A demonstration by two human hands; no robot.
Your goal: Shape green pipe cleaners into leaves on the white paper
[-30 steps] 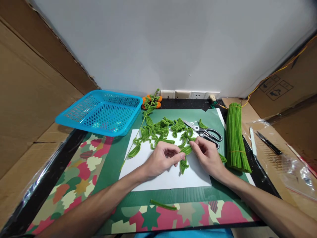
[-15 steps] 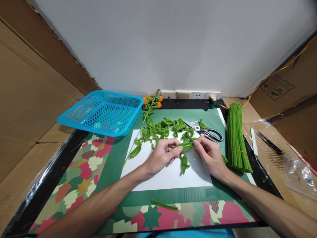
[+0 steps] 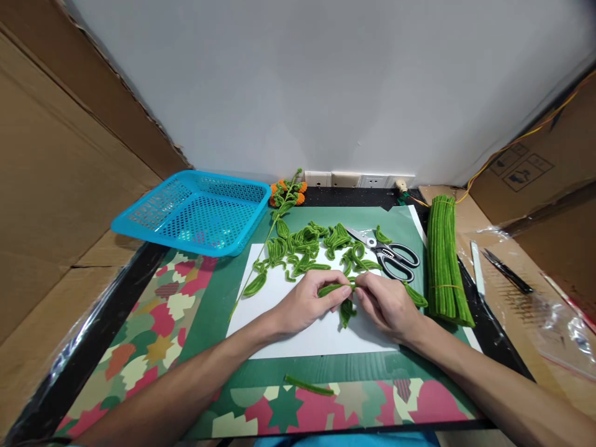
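Observation:
My left hand and my right hand meet over a white sheet, both pinching one green pipe-cleaner leaf. My left fingers hold its body, while the right fingertips close on its other end, partly hiding it. Just below hangs or lies another small green leaf piece. Beyond my hands sits a pile of looped pipe-cleaner leaves. Black-handled scissors lie behind my right hand, blades toward the upper left. A single leaf rests beside my right wrist.
A blue mesh basket stands at the back left. Near it lies a leafy stem with orange flowers. At right are a bundle of green pipe cleaners and a knife. One short pipe cleaner lies in front.
My right hand has moved left and slightly down, so both hands' fingertips now come together on the leaf. The scissors' handles and the leaf near my right wrist show more fully.

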